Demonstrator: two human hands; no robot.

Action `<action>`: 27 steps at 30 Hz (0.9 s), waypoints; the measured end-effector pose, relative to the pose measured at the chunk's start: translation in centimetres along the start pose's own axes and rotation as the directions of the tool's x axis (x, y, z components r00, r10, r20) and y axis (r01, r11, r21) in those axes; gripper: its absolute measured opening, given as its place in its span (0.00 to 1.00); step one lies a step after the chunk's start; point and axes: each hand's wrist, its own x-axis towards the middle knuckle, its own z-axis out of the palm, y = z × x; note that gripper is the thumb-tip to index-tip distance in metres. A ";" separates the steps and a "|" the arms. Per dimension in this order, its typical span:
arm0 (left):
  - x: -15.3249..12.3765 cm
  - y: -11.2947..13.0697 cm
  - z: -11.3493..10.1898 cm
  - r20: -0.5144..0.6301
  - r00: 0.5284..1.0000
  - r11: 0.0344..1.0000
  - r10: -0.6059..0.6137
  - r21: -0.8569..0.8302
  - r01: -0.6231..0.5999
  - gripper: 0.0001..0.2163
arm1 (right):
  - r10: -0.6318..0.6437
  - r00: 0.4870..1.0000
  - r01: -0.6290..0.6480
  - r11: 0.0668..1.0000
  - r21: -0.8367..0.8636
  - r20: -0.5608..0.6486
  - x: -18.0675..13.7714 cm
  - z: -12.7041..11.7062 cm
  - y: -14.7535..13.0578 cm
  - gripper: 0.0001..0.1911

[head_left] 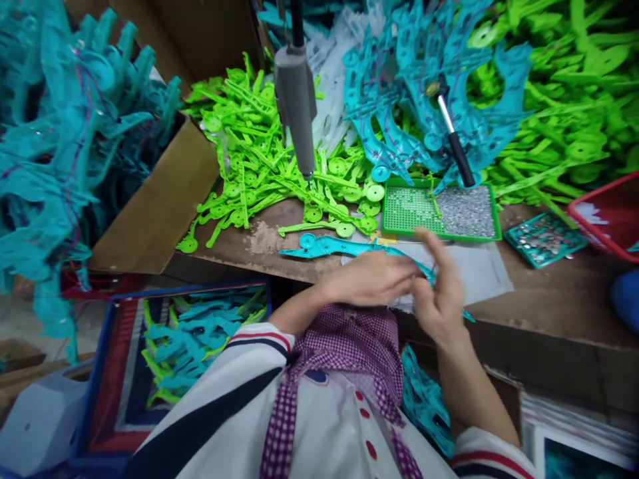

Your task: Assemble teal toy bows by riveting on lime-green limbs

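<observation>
steadying the teal part [335, 246] on the bench [549, 296] under clenched left hand [369, 279] fingers, near the screw tray [440, 210]; right hand [442, 296] blurred, grip untellable.

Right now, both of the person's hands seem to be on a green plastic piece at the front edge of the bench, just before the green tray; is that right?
Not quite: the plastic piece is teal, not green. The head view shows the left hand and right hand meeting over it at the front edge of the bench, just before the green tray.
</observation>
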 end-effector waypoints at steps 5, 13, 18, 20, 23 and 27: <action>-4.7 0.5 1.2 0.144 0.986 0.963 0.082 0.244 -0.116 0.16 | 0.333 0.868 -0.459 0.822 0.337 0.368 -3.7 3.9 -0.3 0.33; -4.9 -0.6 -0.3 -0.075 0.981 0.921 0.176 0.363 -0.138 0.18 | 0.378 0.865 -0.488 0.787 0.379 0.329 -2.0 4.6 -2.0 0.33; -4.2 -2.6 -2.4 -0.395 0.918 0.980 -0.029 -0.194 -0.052 0.15 | 0.465 0.853 -0.522 0.765 0.376 0.238 0.4 4.5 -3.0 0.20; -3.2 -3.2 -3.5 -0.422 0.889 0.887 -0.178 -0.460 -0.041 0.14 | 0.460 0.879 -0.472 0.798 0.375 0.127 2.0 4.1 -3.5 0.19; -1.0 -3.9 -5.3 -0.335 0.845 0.709 -0.416 -0.702 0.070 0.16 | 0.382 0.924 -0.363 0.873 0.326 0.005 5.1 3.2 -4.3 0.17; 1.1 -5.0 -6.6 -0.283 0.749 0.562 -0.598 -0.815 0.140 0.14 | 0.264 0.964 -0.253 0.945 0.205 -0.027 8.2 2.7 -3.7 0.17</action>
